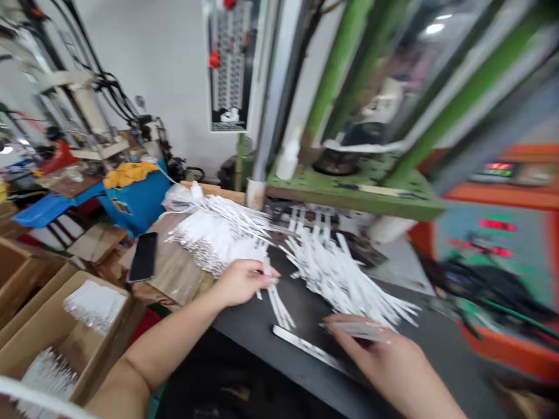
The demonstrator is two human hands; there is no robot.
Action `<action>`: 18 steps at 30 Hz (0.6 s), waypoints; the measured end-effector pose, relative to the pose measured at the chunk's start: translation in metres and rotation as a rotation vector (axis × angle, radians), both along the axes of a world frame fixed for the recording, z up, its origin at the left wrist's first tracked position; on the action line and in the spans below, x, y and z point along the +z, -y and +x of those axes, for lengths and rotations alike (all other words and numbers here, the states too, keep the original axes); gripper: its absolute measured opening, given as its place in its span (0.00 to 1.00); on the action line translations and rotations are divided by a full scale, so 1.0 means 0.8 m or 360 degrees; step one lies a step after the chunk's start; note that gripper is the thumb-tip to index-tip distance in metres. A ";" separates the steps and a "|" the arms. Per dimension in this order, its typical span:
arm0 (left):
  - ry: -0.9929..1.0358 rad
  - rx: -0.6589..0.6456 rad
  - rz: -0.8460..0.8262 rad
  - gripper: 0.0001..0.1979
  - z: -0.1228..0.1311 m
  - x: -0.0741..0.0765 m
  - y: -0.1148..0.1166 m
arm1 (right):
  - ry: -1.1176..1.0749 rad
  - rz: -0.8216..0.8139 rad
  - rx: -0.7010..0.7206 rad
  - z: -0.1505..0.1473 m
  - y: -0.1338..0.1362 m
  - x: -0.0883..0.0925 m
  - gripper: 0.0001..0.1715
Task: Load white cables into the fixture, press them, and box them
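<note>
as left fingers and right clamp strips, black bench lies below; green machine behind

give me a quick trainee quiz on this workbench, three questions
1. What lies on the brown paper to the left of the left hand? a) a pair of scissors b) a black phone c) a roll of tape
2. True or false: the cardboard box at lower left holds white strips.
3. Name the flat thing lying on the black work surface beside the right hand.

Key: 1 b, the black phone; 2 true; 3 a metal bar.
</note>
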State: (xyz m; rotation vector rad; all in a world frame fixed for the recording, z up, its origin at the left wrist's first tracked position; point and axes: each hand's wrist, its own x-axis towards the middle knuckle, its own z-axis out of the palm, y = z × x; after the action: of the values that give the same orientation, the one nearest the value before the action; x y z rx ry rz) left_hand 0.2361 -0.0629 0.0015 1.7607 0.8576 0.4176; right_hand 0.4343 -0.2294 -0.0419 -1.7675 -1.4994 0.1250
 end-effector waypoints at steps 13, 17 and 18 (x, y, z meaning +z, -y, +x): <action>0.0383 -0.0480 0.0812 0.09 0.022 -0.024 0.064 | -0.0521 -0.0042 -0.0115 -0.011 0.057 0.030 0.11; 0.0463 -0.0491 0.1001 0.08 0.032 -0.024 0.070 | -0.0446 -0.0049 -0.0061 0.000 0.058 0.035 0.11; 0.0481 -0.0509 0.1046 0.08 0.032 -0.024 0.070 | -0.0418 -0.0050 -0.0047 0.001 0.058 0.037 0.11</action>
State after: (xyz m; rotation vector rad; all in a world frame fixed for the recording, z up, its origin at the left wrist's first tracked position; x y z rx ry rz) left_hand 0.2619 -0.1190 -0.0180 2.3057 0.2125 0.7872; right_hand 0.4351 -0.2762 -0.0127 -1.7228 -1.2879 0.3535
